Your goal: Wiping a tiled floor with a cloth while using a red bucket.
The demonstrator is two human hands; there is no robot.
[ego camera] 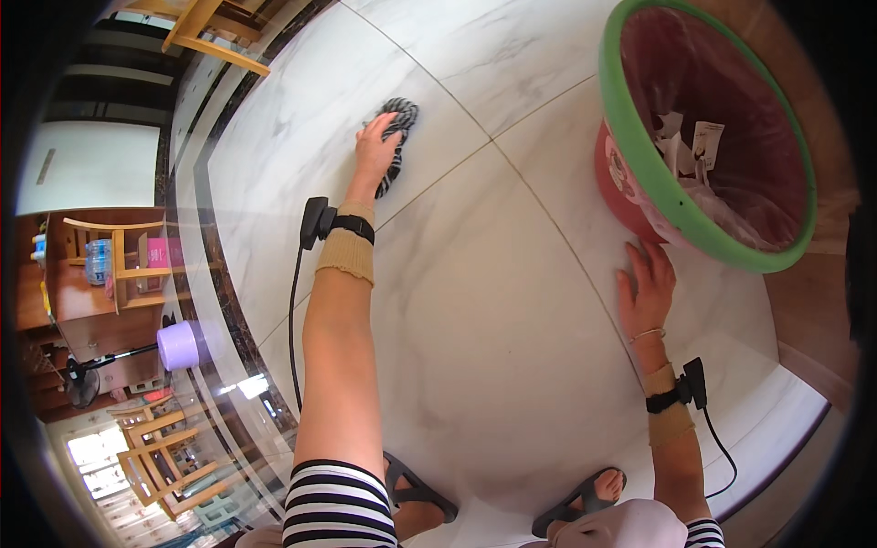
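My left hand presses a bunched black-and-white striped cloth against the marble-patterned tile floor; the fingers are bent over it and part of the cloth trails beside the wrist. My right hand is spread with its fingertips at the base of a red waste bin with a green rim. The bin leans and holds a clear liner with scraps of paper inside. Whether the right fingers touch the bin or only the floor beside it, I cannot tell.
Wooden chairs stand at the upper left, others at the lower left. A purple bucket-shaped object and a black fan are at the left. A brown wooden surface borders the floor at the right. My sandalled feet are below.
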